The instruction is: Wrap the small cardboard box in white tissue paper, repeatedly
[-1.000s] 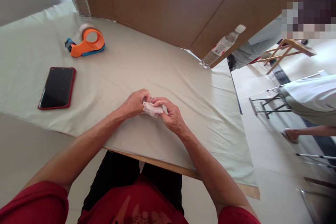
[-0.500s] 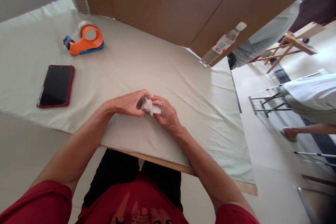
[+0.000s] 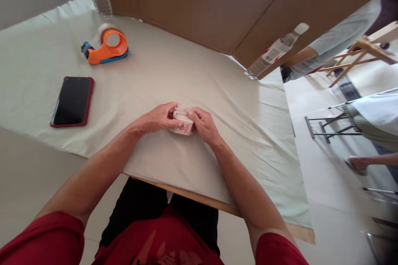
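A: What could go wrong with the white packet [image 3: 183, 127] from here?

B: In my opinion it could be crushed. Its walls look thin, so if the left hand [image 3: 161, 118] and the right hand [image 3: 203, 123] press too strongly from two ends, the shape may collapse. If the grip is too light, it may slip and fall on the cloth [image 3: 149, 66] covering the bench.

A: And how are the fingers placed?

B: The left hand is curved like a letter C, moderately wide, around the left end; its thumb touches the printed front. The right hand is narrower, holding the other end with its thumb near the top. Its remaining fingers are mostly hidden, so I cannot tell how firmly they press.

A: Where exactly is the packet?

B: Between both palms, near the front edge of the bench. Whether it touches the cloth, I cannot tell.
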The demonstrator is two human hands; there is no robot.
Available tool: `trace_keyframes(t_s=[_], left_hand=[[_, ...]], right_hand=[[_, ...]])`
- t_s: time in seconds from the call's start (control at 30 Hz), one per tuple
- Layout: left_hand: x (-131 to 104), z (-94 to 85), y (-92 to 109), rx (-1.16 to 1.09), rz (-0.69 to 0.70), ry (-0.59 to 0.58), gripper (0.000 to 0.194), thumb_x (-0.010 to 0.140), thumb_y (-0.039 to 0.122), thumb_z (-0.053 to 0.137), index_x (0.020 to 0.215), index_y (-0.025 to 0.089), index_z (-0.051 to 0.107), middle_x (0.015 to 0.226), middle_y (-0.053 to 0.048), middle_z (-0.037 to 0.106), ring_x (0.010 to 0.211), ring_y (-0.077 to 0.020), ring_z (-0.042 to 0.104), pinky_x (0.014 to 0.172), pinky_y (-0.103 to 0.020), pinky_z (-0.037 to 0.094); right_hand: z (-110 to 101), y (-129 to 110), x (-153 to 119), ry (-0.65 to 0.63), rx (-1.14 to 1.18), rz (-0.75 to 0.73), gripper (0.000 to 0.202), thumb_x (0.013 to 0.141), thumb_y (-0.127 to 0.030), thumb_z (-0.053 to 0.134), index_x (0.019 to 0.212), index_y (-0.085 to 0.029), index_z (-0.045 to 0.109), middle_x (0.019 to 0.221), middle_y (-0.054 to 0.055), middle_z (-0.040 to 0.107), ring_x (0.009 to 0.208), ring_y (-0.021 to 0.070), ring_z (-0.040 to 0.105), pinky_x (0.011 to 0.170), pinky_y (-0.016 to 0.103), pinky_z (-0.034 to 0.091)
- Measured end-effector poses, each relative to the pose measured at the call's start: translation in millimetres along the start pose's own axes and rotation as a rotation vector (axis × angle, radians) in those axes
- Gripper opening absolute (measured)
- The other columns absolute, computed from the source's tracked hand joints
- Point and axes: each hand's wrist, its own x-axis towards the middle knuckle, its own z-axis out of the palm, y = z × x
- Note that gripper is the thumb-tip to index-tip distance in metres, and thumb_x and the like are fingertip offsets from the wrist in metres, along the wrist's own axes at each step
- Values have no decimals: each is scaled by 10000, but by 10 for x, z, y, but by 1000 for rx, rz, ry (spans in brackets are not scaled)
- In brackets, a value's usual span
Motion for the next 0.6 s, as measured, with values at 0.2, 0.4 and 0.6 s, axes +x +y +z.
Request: trace_keyframes(t_s=[0.2,0.4,0.6], left_hand=[[-6,12,11,-30,-29,6,641,705,338,781,1270,136,555,1082,-86,713,1003,-228,674,844,-309,517],[-13,-8,-53,19,-53,45,838,708,417,815,1423,142,476,1143,-102,700,1048,-245,673,873,-326,523],[-22,-10,-44,6,-119,65,1085,685,430,839,1568,99,302,1183,-137,677,1083,-266,661,933,-373,514]], right_hand=[[-102,-27,-186,387,-226,-230,288,923,-423,560,1043,-195,690,921,49,721,777,164,625,702,301,494],[-51,-62,-296,198,-375,-363,312,926,-433,585,1099,-215,724,1089,92,753,882,204,663,749,337,518],[-30,-80,-238,7,-338,-240,388,970,-499,519,1074,-208,753,938,52,769,788,184,657,718,309,492]])
